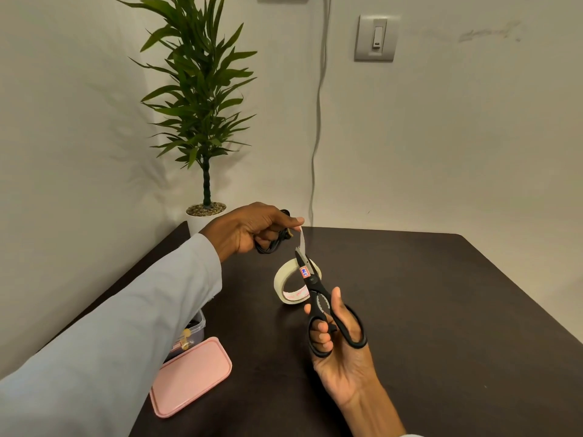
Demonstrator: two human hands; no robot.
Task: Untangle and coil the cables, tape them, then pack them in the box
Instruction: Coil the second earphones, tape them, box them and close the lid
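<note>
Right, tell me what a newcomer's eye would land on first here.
Mid-table, the right hand holds black scissors with the blades at a strip of tape pulled up from the roll. The left hand pinches the strip's top end while gripping a coiled black cable. A tall green plant stands in the back corner, and a pink lid lies at the table's near left.

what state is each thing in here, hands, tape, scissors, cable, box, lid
left hand: grips coiled cable, pinches tape strip
right hand: fingers through scissor handles
coiled cable: bundled, held above table
tape strip: pulled taut, uncut
tape roll: upright on table
scissors: blades at strip
box: open
pink lid: off, flat on table
</note>
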